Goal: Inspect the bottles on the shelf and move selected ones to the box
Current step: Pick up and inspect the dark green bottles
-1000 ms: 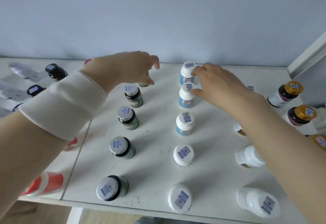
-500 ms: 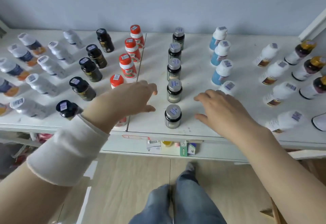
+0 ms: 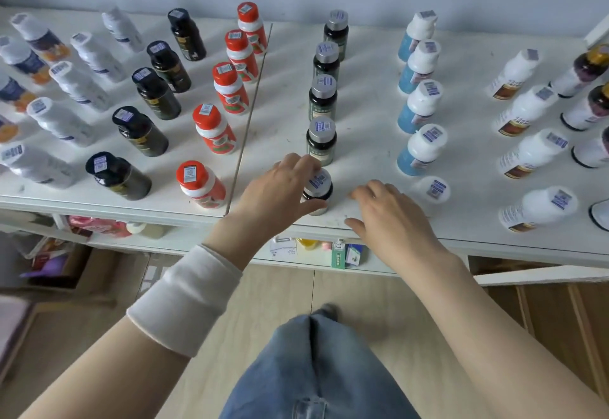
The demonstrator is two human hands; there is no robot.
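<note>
Left hand: my left hand (image 3: 280, 194) grips the bottle (image 3: 318, 189), fingers over its silver cap, thumb low on its side.
Bottle: front of the dark row, upright, just behind the shelf's (image 3: 369, 89) front edge.
Right hand: my right hand (image 3: 392, 217) is open, fingers loose, over that edge, just right of the bottle, apart from it.
Room: I see bare shelf between the dark row and the blue row (image 3: 420, 151); a seam (image 3: 253, 95) runs just left.
</note>
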